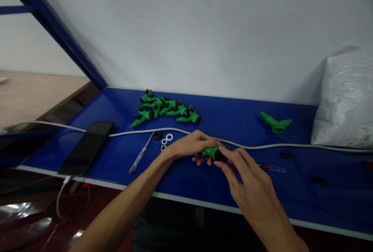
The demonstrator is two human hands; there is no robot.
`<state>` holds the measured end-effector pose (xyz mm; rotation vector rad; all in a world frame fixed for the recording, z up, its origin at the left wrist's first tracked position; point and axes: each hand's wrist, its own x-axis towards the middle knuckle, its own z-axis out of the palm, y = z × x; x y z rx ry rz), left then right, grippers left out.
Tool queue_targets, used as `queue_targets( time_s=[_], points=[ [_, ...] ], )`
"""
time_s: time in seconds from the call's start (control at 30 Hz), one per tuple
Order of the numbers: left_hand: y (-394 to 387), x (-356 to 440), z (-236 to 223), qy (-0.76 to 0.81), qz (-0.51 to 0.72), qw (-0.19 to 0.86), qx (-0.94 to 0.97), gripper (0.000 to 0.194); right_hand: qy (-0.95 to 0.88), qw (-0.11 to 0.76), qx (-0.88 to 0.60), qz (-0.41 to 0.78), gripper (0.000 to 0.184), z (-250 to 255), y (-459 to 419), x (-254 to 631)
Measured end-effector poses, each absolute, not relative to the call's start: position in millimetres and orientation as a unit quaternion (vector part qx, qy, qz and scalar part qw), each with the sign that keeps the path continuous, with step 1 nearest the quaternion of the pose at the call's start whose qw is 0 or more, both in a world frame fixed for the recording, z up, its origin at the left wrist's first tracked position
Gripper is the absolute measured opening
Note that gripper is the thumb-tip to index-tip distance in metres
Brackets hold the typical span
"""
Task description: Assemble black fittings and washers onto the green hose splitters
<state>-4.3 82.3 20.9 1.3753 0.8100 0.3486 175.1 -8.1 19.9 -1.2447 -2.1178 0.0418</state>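
Near the front of the blue table, my left hand (194,145) is wrapped round a green hose splitter (210,152), hiding much of it. The thumb and fingers of my right hand (247,170) pinch the black collar (219,155) at the splitter's right end. Behind my left hand lies a pile of similar green splitters (167,106) with black valve knobs. White ring washers (167,139) and a black ring (157,135) rest left of my left wrist. A red-tipped screwdriver (272,168) lies just beyond my right hand.
A clear-handled screwdriver (137,162) and a black phone (87,149) on a cable lie at the left. A white cable (247,146) crosses the blue table (227,108). A bare green Y-piece (276,124) and a plastic-wrapped bag (346,100) stand at the right. Small black parts (286,155) lie nearby.
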Motion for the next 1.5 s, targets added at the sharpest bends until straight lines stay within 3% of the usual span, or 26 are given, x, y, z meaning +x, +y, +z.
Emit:
queue_targets(
  time_s=[0.17, 0.37, 0.5, 0.7, 0.93, 1.23, 1.5],
  points=[
    [82.9, -6.2, 19.8, 0.349, 0.161, 0.688, 0.615, 0.037, -0.756, 0.366, -0.543, 0.019, 0.025, 19.1, -10.0, 162.4],
    [82.1, -7.4, 21.7, 0.340, 0.158, 0.700, 0.607, 0.043, -0.818, 0.344, -0.455, 0.076, 0.029, 23.2, -9.4, 179.6],
    [83.0, -6.3, 20.7, 0.338, 0.158, 0.699, 0.610, 0.041, -0.810, 0.356, -0.466, 0.025, 0.023, 20.8, -5.4, 177.1],
    [84.7, -7.6, 17.0, 0.335, 0.166, 0.701, 0.607, 0.035, -0.751, 0.389, -0.534, 0.007, 0.031, 21.0, -5.1, 161.5],
    [83.7, -6.1, 16.1, 0.337, 0.167, 0.708, 0.598, 0.038, -0.825, 0.347, -0.443, 0.038, 0.030, 22.7, -6.1, 179.0],
    [83.6, -7.2, 18.1, 0.335, 0.160, 0.687, 0.625, 0.035, -0.728, 0.397, -0.559, 0.018, 0.027, 18.0, -7.0, 156.0],
    [83.6, -6.2, 15.9, 0.337, 0.163, 0.688, 0.621, 0.037, -0.817, 0.341, -0.463, 0.052, 0.026, 20.6, -5.9, 175.5]
  ],
)
